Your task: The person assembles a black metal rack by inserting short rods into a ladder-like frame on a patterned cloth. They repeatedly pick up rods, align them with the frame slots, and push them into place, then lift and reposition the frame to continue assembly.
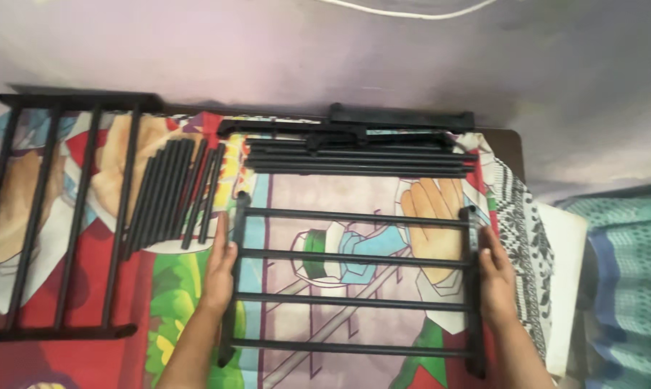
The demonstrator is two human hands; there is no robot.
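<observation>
Both hands are on the black rack (354,288) nearest us, a frame of four horizontal rods between two side rails, lying flat on the colourful cloth (174,288). The left hand (219,274) lies along the left rail, fingers stretched out against it, thumb seemingly hooked over the bar. The right hand (495,277) presses flat to the right rail the same way, fingers straight, not curled round it as far as this angle lets on. Left of all that, a second rack (59,216) lies flat, well apart. Between the two, a bundle of loose rods (168,194) rests on the cloth. Farther back, more long rods (361,162) are stacked crosswise, with a black rail piece (401,119) behind them against the wall (268,50).
</observation>
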